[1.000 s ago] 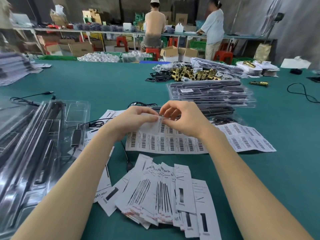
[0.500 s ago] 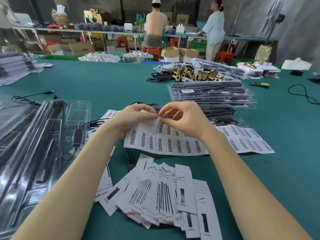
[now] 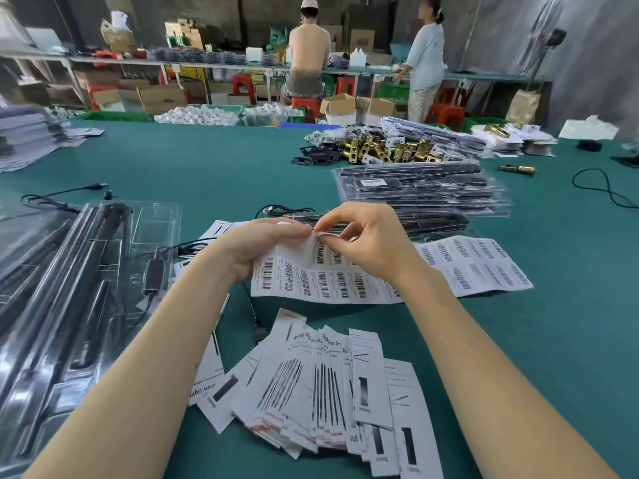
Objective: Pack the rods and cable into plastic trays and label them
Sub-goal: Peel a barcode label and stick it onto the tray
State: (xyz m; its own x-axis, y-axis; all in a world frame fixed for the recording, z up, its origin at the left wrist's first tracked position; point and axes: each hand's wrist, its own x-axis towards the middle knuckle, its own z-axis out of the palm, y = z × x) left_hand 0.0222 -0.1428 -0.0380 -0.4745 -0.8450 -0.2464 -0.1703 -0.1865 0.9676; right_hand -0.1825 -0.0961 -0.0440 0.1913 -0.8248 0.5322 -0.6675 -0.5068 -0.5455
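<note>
- The left hand (image 3: pixel 266 243) gripped the label sheet (image 3: pixel 325 281), fingers curled on its top edge.
- The right hand (image 3: pixel 363 242) pinched one label (image 3: pixel 298 252) at its corner; it was partly peeled and curled up.
- Behind the sheet, a stack of packed trays (image 3: pixel 422 188) lay done. The top one had a label.
- Left of the sheet, a tray (image 3: pixel 114 257) held rods and a cable (image 3: pixel 154 274). I saw no label on it, so it seemed to be left to do.
- Just behind the hands lay one more tray (image 3: pixel 432 221), mostly hidden.
- The clear plastic shone, so the rods were hard to count.
</note>
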